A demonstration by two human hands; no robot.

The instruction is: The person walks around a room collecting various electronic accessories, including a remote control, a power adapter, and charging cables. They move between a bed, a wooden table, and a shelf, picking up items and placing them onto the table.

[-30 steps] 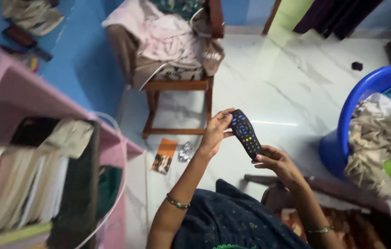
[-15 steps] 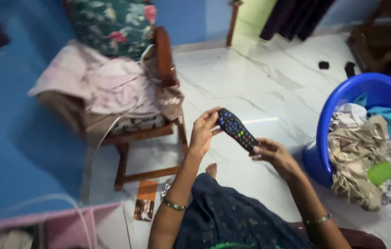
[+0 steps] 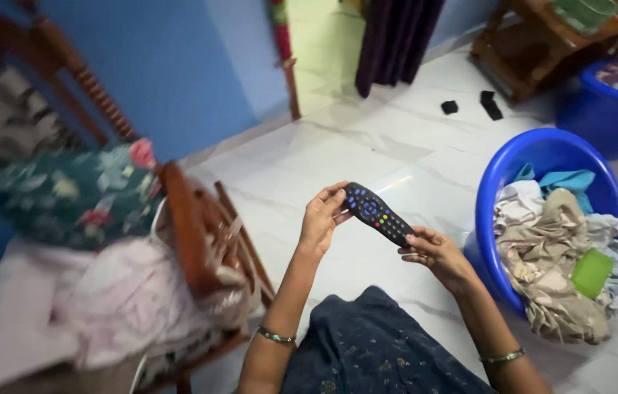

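A black remote control with coloured buttons is held level in front of me, above my lap in dark blue patterned cloth. My left hand grips its upper end with thumb and fingers. My right hand holds its lower end from underneath. Both wrists wear thin bangles.
A wooden chair piled with pink and floral clothes stands at the left. A blue tub full of laundry sits at the right, a second blue tub behind it. Two small black objects lie on the white marble floor near a wooden bench.
The view has swung right and up: the pink shelf left view, and the doorway and second tub came in. Both hands still hold the remote the same way.
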